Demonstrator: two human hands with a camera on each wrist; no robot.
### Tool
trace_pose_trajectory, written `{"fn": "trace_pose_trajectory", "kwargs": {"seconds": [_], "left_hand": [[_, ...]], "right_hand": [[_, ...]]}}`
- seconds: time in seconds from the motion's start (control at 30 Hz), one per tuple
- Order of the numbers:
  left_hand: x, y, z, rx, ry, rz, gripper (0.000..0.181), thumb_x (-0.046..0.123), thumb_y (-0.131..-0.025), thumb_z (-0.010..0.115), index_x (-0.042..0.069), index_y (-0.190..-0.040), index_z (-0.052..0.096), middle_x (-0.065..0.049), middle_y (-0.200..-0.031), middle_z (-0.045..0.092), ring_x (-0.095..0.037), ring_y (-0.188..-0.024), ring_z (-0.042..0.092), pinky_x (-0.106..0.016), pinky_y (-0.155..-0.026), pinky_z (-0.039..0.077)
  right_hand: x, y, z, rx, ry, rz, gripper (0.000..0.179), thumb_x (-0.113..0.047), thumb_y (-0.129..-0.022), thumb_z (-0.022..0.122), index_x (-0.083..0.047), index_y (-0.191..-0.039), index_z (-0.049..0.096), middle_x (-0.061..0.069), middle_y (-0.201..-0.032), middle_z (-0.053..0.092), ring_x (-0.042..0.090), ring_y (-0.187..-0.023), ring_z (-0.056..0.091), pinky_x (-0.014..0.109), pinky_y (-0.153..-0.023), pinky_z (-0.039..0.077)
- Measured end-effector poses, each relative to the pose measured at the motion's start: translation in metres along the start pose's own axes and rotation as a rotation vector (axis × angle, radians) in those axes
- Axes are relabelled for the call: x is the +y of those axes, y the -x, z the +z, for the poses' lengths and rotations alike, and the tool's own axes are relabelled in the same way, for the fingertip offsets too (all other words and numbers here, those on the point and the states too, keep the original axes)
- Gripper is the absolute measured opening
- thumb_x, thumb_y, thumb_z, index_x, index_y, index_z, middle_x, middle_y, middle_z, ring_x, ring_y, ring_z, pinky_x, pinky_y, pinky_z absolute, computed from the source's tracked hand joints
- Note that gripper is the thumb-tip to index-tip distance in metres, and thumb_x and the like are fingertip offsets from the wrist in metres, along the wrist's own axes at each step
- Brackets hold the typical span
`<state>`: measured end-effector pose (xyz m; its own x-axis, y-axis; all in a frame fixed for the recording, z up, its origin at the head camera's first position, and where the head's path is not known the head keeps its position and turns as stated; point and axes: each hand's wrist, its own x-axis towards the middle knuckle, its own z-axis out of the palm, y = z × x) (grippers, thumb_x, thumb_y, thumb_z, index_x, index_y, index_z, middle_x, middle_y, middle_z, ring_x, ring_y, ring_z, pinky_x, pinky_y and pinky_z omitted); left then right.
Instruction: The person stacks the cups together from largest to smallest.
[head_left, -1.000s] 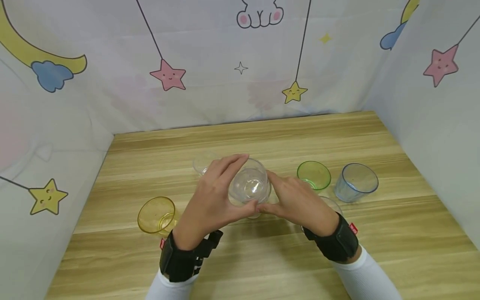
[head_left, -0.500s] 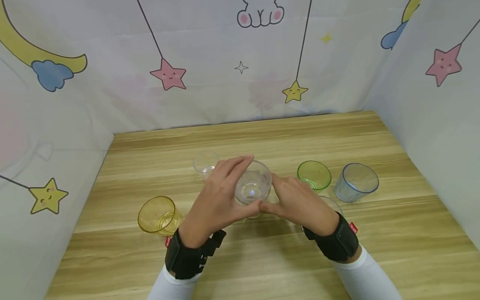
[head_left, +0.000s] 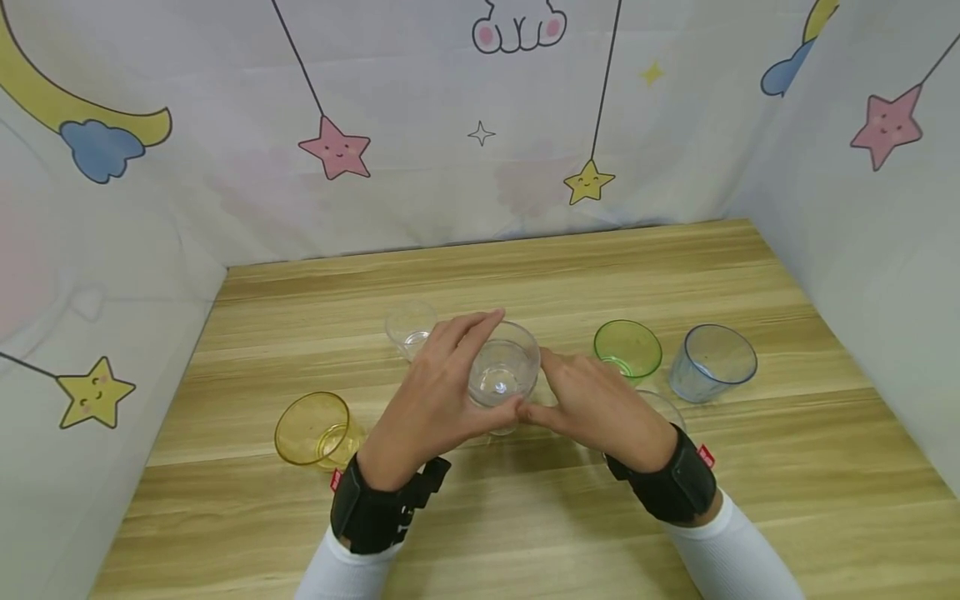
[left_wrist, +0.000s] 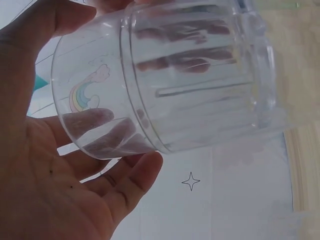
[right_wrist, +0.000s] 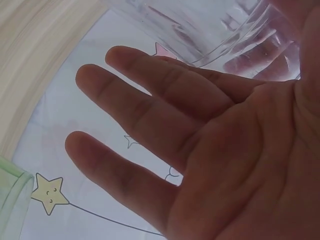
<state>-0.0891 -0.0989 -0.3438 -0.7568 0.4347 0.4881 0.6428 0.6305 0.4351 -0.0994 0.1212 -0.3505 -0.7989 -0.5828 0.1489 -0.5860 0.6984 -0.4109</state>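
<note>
A clear cup (head_left: 501, 379) stands between my hands, its mouth tipped toward me. My left hand (head_left: 442, 379) grips it around the rim end, thumb in front and fingers behind. In the left wrist view this upper cup (left_wrist: 85, 95), with a rainbow print, appears nested in a second clear, ribbed cup (left_wrist: 200, 105). From the right, my right hand (head_left: 592, 404) holds the lower cup between thumb and forefinger. The other fingers (right_wrist: 140, 115) stretch out straight in the right wrist view. The cup's base is partly hidden by both thumbs.
A yellow cup (head_left: 311, 429) stands left of my left wrist. A clear cup (head_left: 411, 323) is behind the left hand. Green (head_left: 628, 350) and blue (head_left: 708, 375) cups stand at the right. Another clear cup (head_left: 666, 408) is partly hidden by my right hand. Printed curtains (head_left: 420, 208) enclose the table.
My left hand has shifted slightly right with the upper cup, which now sits more in line with the lower one. The right hand has barely moved.
</note>
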Motion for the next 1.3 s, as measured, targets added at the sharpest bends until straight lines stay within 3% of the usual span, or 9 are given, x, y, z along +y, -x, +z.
{"fn": "trace_pose_trajectory", "kwargs": {"seconds": [0.27,0.6,0.93,1.13,1.3], "left_hand": [[-0.003,0.001,0.003,-0.018,0.021,-0.024,0.089,0.039,-0.079,0.083,0.01,-0.152,0.043,-0.012,-0.139,0.052,-0.026,-0.127,0.049,-0.046,-0.099,0.047],[-0.011,0.007,0.006,-0.042,0.086,-0.074,0.103,0.039,-0.077,0.087,0.009,-0.158,0.031,-0.011,-0.136,0.055,-0.025,-0.123,0.052,-0.045,-0.095,0.05],[-0.014,0.005,0.012,-0.053,0.161,-0.085,0.101,0.034,-0.075,0.09,0.01,-0.156,0.035,-0.009,-0.137,0.051,-0.024,-0.124,0.051,-0.044,-0.095,0.05],[-0.014,0.001,0.016,-0.043,0.155,-0.066,0.104,0.032,-0.073,0.09,0.008,-0.156,0.033,-0.012,-0.136,0.052,-0.029,-0.123,0.052,-0.045,-0.096,0.048],[-0.013,0.001,0.017,-0.037,0.197,-0.107,0.109,0.031,-0.071,0.092,0.009,-0.157,0.028,-0.013,-0.134,0.054,-0.027,-0.12,0.051,-0.047,-0.097,0.047]], "right_hand": [[-0.002,0.002,0.0,0.018,0.019,-0.01,0.066,-0.042,-0.087,0.079,-0.001,-0.134,0.058,0.012,-0.104,0.073,0.018,-0.08,0.068,0.033,-0.058,0.053],[-0.004,0.002,-0.002,0.033,0.016,-0.036,0.072,-0.045,-0.083,0.082,-0.002,-0.135,0.058,0.009,-0.106,0.073,0.02,-0.086,0.07,0.037,-0.065,0.055],[-0.005,0.007,-0.016,0.002,-0.022,0.001,0.079,-0.051,-0.084,0.079,-0.004,-0.142,0.054,0.012,-0.125,0.068,0.027,-0.106,0.068,0.044,-0.085,0.055],[0.0,0.016,-0.021,-0.011,0.022,0.072,0.081,-0.052,-0.085,0.077,0.003,-0.14,0.054,0.019,-0.127,0.065,0.034,-0.108,0.066,0.049,-0.088,0.054],[0.004,0.024,-0.024,-0.037,0.045,0.129,0.082,-0.052,-0.086,0.077,0.005,-0.14,0.053,0.022,-0.129,0.064,0.037,-0.111,0.064,0.051,-0.09,0.053]]}}
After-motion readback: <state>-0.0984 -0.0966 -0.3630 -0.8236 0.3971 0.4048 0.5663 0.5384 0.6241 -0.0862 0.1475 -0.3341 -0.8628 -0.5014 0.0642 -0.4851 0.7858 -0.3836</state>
